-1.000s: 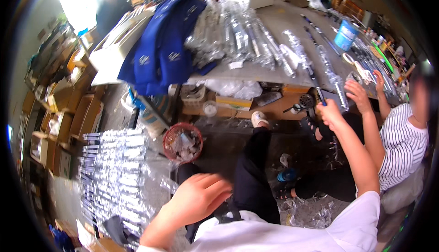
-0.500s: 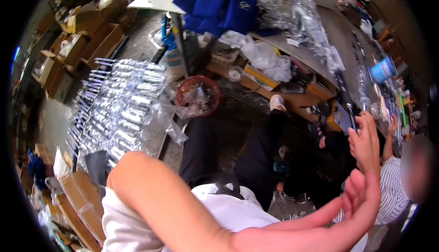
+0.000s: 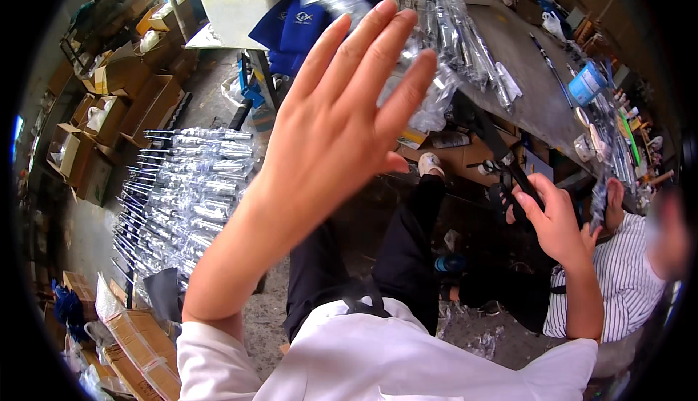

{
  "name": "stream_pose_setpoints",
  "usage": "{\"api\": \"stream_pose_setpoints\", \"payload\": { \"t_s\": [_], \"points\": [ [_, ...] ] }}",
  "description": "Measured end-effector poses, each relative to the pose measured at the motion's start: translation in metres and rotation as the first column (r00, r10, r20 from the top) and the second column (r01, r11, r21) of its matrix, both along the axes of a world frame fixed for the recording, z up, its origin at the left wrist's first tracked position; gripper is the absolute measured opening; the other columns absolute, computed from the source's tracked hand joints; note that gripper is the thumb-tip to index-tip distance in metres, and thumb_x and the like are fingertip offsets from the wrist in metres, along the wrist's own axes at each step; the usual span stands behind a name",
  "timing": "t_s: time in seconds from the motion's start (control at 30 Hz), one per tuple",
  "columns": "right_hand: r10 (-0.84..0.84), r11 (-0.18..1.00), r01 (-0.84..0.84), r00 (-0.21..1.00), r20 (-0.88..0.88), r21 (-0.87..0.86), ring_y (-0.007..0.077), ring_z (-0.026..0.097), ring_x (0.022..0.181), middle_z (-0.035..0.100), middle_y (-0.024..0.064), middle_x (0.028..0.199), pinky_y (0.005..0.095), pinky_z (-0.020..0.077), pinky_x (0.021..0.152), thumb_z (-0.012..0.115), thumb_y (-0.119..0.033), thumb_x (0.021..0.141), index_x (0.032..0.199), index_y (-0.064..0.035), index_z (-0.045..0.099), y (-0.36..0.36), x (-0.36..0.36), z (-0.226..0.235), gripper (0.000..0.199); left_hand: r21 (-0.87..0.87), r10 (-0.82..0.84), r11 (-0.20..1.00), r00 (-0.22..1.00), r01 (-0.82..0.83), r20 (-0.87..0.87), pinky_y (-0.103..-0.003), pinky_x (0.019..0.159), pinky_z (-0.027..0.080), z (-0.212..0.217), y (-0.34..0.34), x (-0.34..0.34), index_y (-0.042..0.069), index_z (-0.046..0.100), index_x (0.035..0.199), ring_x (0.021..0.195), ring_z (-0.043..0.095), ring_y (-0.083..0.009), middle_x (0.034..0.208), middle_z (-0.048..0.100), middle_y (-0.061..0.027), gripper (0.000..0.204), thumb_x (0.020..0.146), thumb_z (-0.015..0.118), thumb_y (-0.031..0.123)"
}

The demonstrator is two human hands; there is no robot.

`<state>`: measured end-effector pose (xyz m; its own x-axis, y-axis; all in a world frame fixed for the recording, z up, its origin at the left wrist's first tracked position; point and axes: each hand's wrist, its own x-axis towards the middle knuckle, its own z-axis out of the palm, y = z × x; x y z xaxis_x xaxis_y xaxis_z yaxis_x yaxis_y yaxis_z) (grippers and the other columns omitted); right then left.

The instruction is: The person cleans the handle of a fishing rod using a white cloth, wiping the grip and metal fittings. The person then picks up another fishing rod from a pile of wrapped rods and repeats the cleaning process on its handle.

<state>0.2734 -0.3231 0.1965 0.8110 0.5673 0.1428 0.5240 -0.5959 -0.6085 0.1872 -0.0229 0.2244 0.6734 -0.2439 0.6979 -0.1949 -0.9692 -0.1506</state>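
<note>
At far left, clear plastic-wrapped bundles of slender silver and dark rods (image 3: 196, 197) lie in a pile on the floor; my left forearm covers part of its right edge. A white foam box (image 3: 243, 19) is cut off by the top edge. My left hand (image 3: 338, 121) is raised with fingers extended and grasps nothing I can see; its palm faces away from me, and it hides much of the dark blue cloth (image 3: 299, 29). Crumpled clear plastic film (image 3: 438, 99) shows beyond my fingers; I cannot tell whether they touch it. To the right, my right hand (image 3: 554, 219) is closed around a long black rod (image 3: 491, 133), which slants far and left toward that film, where its end is hard to make out. At far right, the co-worker in a striped shirt (image 3: 618, 277) appears partly blurred.
</note>
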Motion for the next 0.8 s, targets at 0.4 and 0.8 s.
{"api": "stream_pose_setpoints", "payload": {
  "t_s": [0.4, 0.8],
  "points": [
    [0.486, 0.841, -0.441, 0.87, 0.08, -0.313, 0.032, 0.057, 0.065, 0.058, 0.0138, 0.074, 0.0355, 0.0421, 0.056, 0.067, -0.019, 0.076, 0.091, -0.0035, 0.056, 0.013, 0.002, 0.059, 0.024, 0.286, -0.195, 0.928, 0.965, 0.239, -0.176, -0.023, 0.04, 0.036, -0.017, -0.006, -0.026, 0.027, 0.043, 0.13, 0.052, 0.043, -0.0095, 0.072, 0.042, 0.0006, 0.066, 0.068, 0.059, 0.01],
    [-0.073, 0.757, -0.355, 0.789, 0.61, 0.549, 0.0149, 0.049, 0.074, 0.052, 0.01, 0.085, 0.0249, 0.0411, 0.066, 0.052, -0.007, 0.084, 0.097, 0.0005, 0.052, 0.015, 0.018, 0.029, 0.015, -0.676, -0.407, 0.736, 0.826, 0.045, -0.389, -0.038, 0.064, 0.049, -0.041, -0.05, -0.039, 0.002, 0.036, 0.126, 0.08, 0.06, -0.0373, 0.103, 0.057, -0.0182, 0.053, 0.079, 0.062, 0.007]
  ]
}}
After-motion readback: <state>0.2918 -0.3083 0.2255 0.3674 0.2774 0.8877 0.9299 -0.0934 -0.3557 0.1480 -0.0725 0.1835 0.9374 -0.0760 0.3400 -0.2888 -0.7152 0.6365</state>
